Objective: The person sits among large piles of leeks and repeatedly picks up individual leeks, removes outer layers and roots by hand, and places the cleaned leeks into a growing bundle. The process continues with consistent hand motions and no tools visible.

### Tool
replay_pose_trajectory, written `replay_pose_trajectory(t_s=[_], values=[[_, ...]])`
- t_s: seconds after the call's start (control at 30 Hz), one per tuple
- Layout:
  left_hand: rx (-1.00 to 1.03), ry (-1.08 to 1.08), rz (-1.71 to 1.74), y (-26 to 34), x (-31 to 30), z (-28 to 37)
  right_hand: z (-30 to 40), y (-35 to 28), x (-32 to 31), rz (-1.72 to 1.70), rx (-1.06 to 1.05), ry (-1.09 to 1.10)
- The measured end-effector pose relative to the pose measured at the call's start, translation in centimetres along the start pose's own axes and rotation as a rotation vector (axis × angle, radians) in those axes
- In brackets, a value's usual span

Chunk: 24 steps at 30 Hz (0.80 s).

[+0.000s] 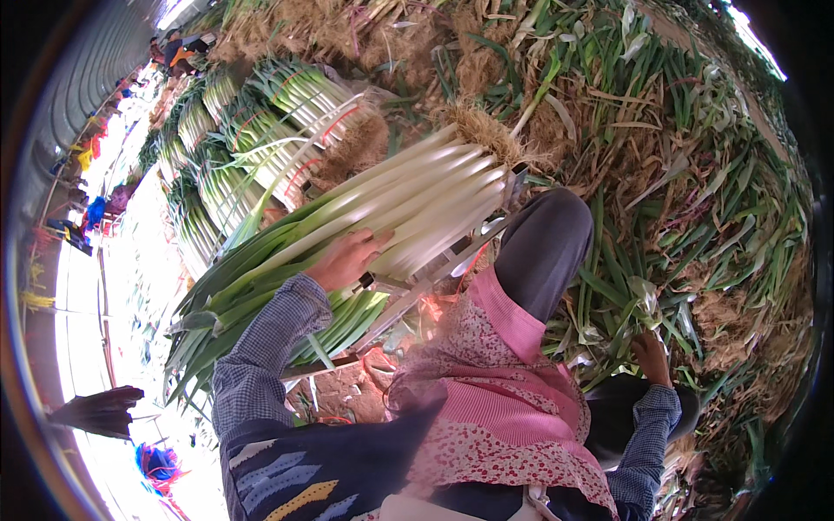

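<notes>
A large pile of Welsh onions [391, 189] lies across a metal rack [417, 286] in front of me. Its white stalks and brown roots point to the upper right, its green leaves to the lower left. My left hand [348, 257] rests on top of the stalks, where white turns to green, with its fingers partly spread. Down at the right, my right hand [650, 358] is beside my knee, against loose onion leaves [642, 312]. Its fingers are partly hidden, so I cannot tell whether it grips any.
Tied onion bundles [254, 143] with red bands are stacked at the upper left. A heap of untrimmed onions [677, 176] fills the right side. Red twine [378, 361] lies on the soil below the rack. Another person [179, 49] is far off at the upper left.
</notes>
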State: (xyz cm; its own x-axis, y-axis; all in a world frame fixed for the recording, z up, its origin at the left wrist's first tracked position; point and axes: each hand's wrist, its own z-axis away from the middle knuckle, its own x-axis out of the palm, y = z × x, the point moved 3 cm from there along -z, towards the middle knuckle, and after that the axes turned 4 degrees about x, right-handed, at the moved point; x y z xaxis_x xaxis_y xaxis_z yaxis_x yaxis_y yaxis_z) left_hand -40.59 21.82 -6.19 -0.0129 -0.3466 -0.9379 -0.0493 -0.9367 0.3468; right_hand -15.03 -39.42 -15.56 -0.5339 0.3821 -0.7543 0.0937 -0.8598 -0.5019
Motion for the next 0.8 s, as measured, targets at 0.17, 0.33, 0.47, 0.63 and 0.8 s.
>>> replay_pose_trajectory(t_s=[0.17,0.33,0.47,0.63,0.8], values=[[0.043,-0.034,-0.017,-1.0,1.8,-1.4,-1.2,-1.6,-0.4,0.12,-0.115,-0.001],[-0.03,-0.135,-0.075,-0.9,1.6,-2.0,-2.6,-14.4,-3.7,0.077,-0.329,0.485],[-0.001,-0.049,0.041,-2.5,2.7,-1.0,-1.3,-35.5,-1.6,-0.016,-0.89,0.387],[-0.119,0.08,0.124,-1.5,2.3,-0.8,-5.4,-46.4,15.1,0.496,-1.149,0.039],[-0.174,0.581,-0.337,4.6,2.3,2.3,-8.7,-46.0,25.1,0.925,-1.092,0.313]])
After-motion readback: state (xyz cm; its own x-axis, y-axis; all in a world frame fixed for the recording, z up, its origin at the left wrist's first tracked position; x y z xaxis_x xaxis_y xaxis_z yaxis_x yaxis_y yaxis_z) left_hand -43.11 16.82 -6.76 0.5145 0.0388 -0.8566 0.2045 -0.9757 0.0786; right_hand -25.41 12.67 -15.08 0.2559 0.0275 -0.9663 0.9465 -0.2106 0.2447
